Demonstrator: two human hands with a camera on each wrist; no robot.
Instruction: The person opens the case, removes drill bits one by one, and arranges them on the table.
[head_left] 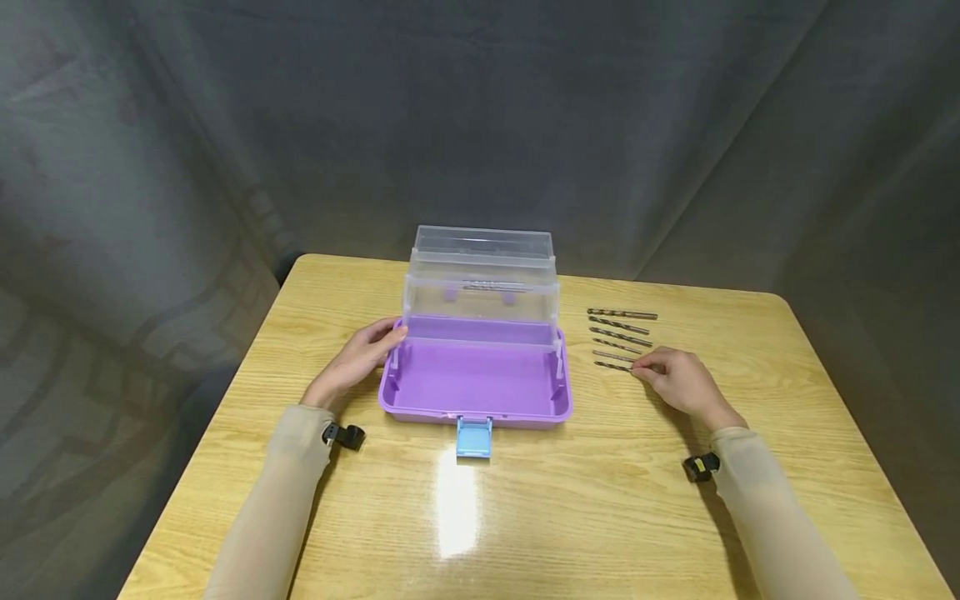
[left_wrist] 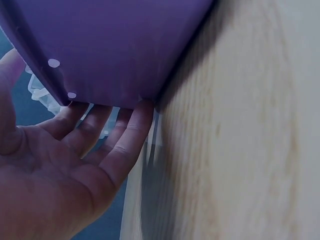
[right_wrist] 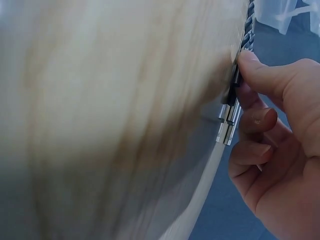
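Five drill bits (head_left: 619, 337) lying on tabletop (head_left: 525, 500) beside purple toolbox (head_left: 476, 383); right hand (head_left: 678, 381) pinching nearest bit's shank; left hand (head_left: 360, 357) spread, steadying box. Advisable: lifting level, gripping firmly.

Left hand (head_left: 358, 358): fingers straight, pointing toward 2 o'clock, forearm sleeved. Right hand (head_left: 678, 381): fingers curled, tips pointing toward 10 o'clock, forearm sleeved.
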